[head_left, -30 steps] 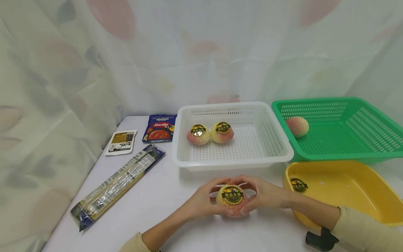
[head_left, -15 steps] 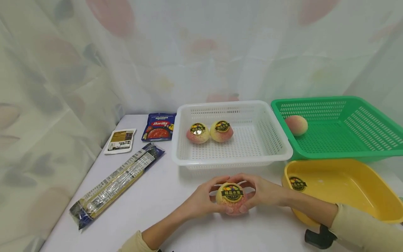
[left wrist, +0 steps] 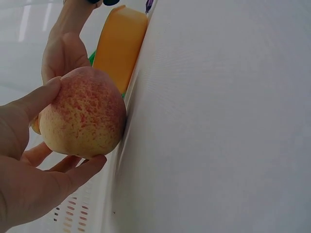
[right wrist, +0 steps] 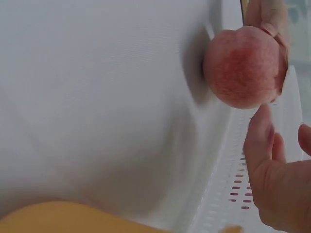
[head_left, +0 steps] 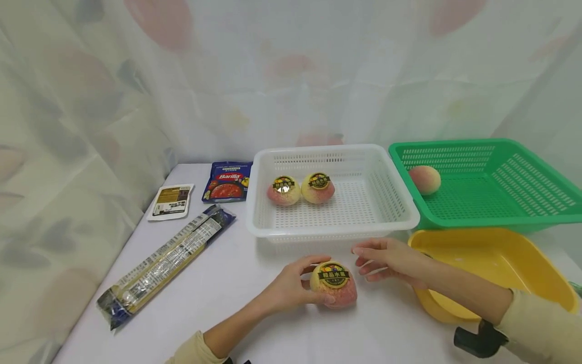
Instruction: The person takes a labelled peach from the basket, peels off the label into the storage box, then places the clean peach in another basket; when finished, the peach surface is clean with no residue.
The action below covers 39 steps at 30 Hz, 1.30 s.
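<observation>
My left hand point(head_left: 288, 289) grips a pink and yellow peach point(head_left: 338, 296) low in front of the white basket. A round black-and-gold fruit sticker point(head_left: 334, 275) lies on its top. In the left wrist view, the thumb and fingers curl round the side of the peach point(left wrist: 85, 116). Just to its right, my right hand point(head_left: 394, 259) is off the fruit, its fingers loosely bent and holding nothing. The right wrist view has that hand point(right wrist: 279, 174) close below the peach point(right wrist: 243, 68). Two more stickered peaches, a left one point(head_left: 284, 194) and a right one point(head_left: 318, 192), sit in the white basket point(head_left: 334, 233).
A green basket point(head_left: 491, 221) with one peach point(head_left: 425, 180) stands at the back right. Before it is a yellow tub point(head_left: 500, 268), partly behind my right forearm. On the left lie a Barilla sauce pouch point(head_left: 227, 183), a small white packet point(head_left: 171, 202) and a long plastic-wrapped package point(head_left: 165, 265).
My right hand has let go of the peach and drawn away to the right, towards the yellow tub. The left hand still holds the peach in nearly the same place.
</observation>
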Available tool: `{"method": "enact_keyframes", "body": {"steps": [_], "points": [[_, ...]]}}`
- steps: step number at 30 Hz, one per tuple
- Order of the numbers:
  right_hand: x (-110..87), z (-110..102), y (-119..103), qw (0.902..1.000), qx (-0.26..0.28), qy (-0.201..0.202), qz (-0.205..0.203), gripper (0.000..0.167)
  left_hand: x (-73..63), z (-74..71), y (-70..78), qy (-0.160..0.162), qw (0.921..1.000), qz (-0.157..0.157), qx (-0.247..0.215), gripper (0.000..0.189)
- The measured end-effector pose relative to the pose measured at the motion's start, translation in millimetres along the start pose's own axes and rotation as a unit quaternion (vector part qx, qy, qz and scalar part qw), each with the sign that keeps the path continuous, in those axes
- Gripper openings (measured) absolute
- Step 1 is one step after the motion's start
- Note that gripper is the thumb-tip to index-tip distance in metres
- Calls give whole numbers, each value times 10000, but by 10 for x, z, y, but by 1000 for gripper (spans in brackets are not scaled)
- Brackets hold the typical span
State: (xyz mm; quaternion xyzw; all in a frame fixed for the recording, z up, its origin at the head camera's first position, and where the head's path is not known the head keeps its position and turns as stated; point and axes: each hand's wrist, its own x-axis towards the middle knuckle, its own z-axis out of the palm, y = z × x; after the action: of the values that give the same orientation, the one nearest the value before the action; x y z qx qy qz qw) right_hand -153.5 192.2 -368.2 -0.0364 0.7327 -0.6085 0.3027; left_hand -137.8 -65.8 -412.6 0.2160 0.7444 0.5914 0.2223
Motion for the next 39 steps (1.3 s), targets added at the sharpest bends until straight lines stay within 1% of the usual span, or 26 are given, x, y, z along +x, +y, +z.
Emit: {"method": "enact_keyframes", "body": {"steps": [1, 3, 5, 7, 12, 18, 23, 28, 31, 34, 39], "points": [[-8, -12, -10, 9998, 128, -48, 130, 48, 1, 0, -2, 5, 10000, 4, 38, 69], [-26, -23, -25, 9990, 251, -276, 259, 44, 0, 1, -5, 12, 10000, 7, 78, 69], [-34, -10, -42, 9980, 232, -438, 379, 40, -3, 4, 0, 27, 10000, 14, 95, 68], [-34, 19, -61, 9974, 170, -504, 489, 37, -4, 12, 5, 39, 9999, 48, 105, 68], [0, 119, -112, 9967, -78, -413, 692, 30, -7, 35, 21, 44, 9999, 82, 67, 68], [43, 207, -159, 9958, -511, -165, 748, 24, -7, 38, 21, 51, 9999, 131, 80, 67], [55, 249, -200, 9961, -595, 12, 648, 20, -13, 32, 13, 71, 9997, 249, 33, 66], [48, 212, -240, 9976, -608, 59, 322, 24, -11, 32, 17, 63, 9994, 325, -25, 66], [27, 137, -263, 9984, -547, -16, 124, 29, -5, 33, 17, 68, 9995, 316, -10, 67], [-18, 28, -293, 9988, -455, -164, 1, 31, 2, 27, 5, 59, 9997, 223, 35, 67], [-134, -162, -337, 9993, -281, -236, -61, 26, 9, 11, -21, 47, 10000, 35, -1, 69]]}}
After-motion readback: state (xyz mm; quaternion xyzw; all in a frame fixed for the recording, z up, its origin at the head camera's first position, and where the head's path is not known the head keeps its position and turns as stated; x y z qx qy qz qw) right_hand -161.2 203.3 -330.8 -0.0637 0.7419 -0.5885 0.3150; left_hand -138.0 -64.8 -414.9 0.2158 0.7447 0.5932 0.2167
